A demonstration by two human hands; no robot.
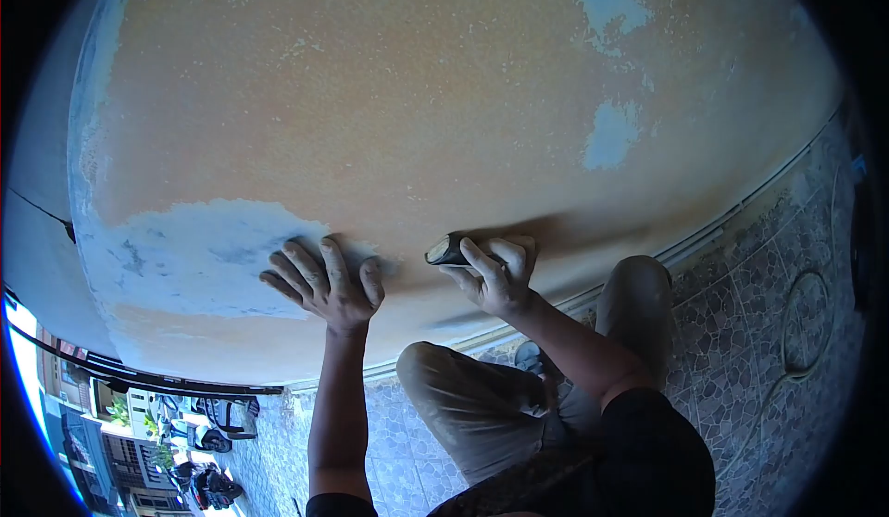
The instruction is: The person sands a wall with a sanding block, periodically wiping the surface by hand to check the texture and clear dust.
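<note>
A large curved panel (352,100), like a vehicle's side, fills most of the view, tan with bare whitish-blue patches. My left hand (335,287) lies flat on it with fingers spread, over the edge of the big pale patch (204,249) at lower left. My right hand (500,281) grips a sanding block (448,249), a small piece wrapped in what looks like dark sandpaper, its pale end showing. The block rests against the panel's lower part, a little right of my left hand. Its underside is hidden.
Below the panel's lower edge (732,216) my bent knees (444,378) are close to it. A thin hose (796,369) lies coiled on the patterned tile floor (713,341) at right. Parked motorcycles (208,480) and buildings appear at lower left.
</note>
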